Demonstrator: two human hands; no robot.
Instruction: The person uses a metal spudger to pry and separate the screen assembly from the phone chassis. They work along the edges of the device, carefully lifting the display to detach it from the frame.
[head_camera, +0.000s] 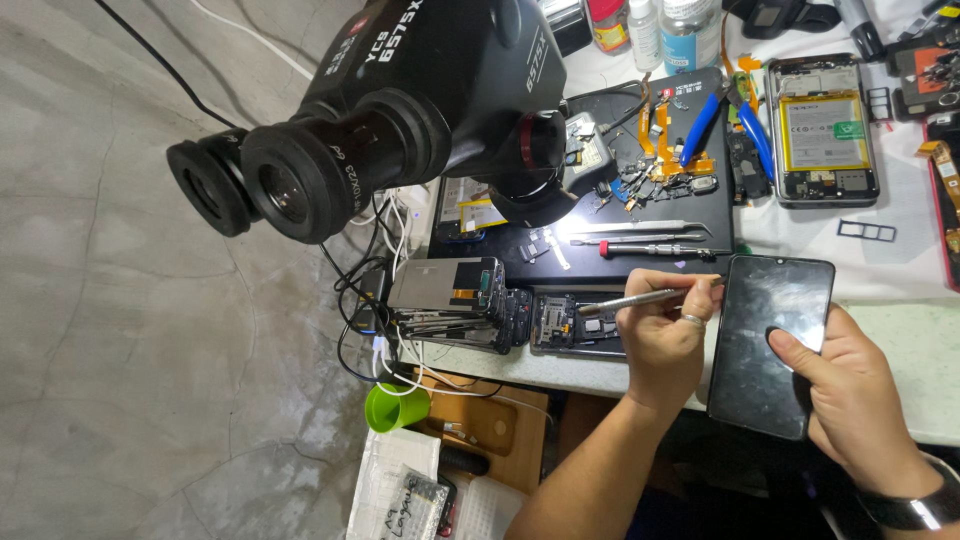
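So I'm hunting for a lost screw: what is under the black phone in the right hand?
Under the phone held by the right hand, only the white bench edge shows around it; whatever lies directly beneath is covered.

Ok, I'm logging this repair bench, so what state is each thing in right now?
Black phone: screen dark, held by the right hand, thumb on the glass.
Metal tool: gripped in the left hand, tip over an opened phone frame.
Phone with yellow battery: back cover off, lying flat.
Blue-handled pliers: lying unused on the dark mat.
Microscope: eyepieces uncovered.
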